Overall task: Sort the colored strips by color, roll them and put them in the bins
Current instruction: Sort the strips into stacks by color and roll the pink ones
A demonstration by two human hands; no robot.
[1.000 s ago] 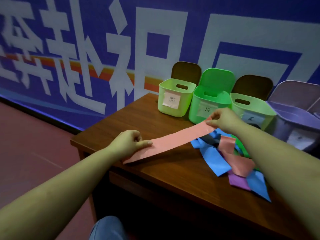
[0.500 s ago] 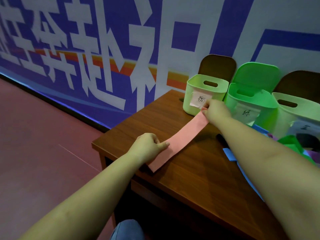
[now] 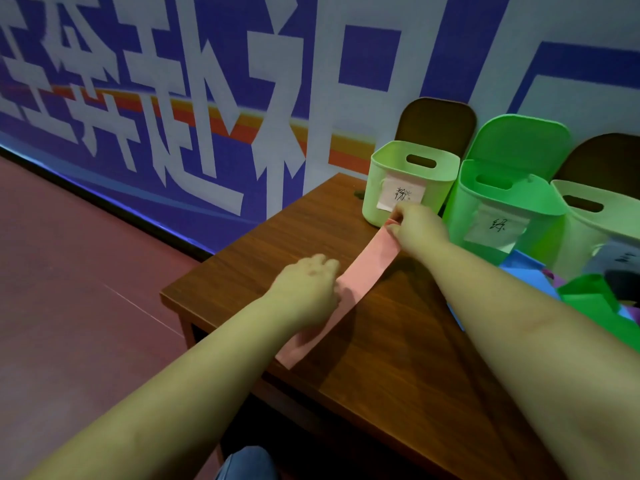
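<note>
One pink strip (image 3: 367, 271) laid flat on table (image 3: 398, 375), running diagonally from near edge up toward pale green bin (image 3: 408, 181) w/ pink label. Right hand (image 3: 417, 225) pinching far end just in front of that bin, end now curled up slightly vs. 1 s ago, when held stretched taut above pile. Left hand (image 3: 308, 292) pressing down mid-strip, fingers curled, shifted up from near end. Likely start of rolling from bin end. Remaining strips (image 3: 595, 299), blue/green/purple, heaped well right of pale green bin, unsorted. Brighter green bin (image 3: 502, 209) just right of it.
</note>
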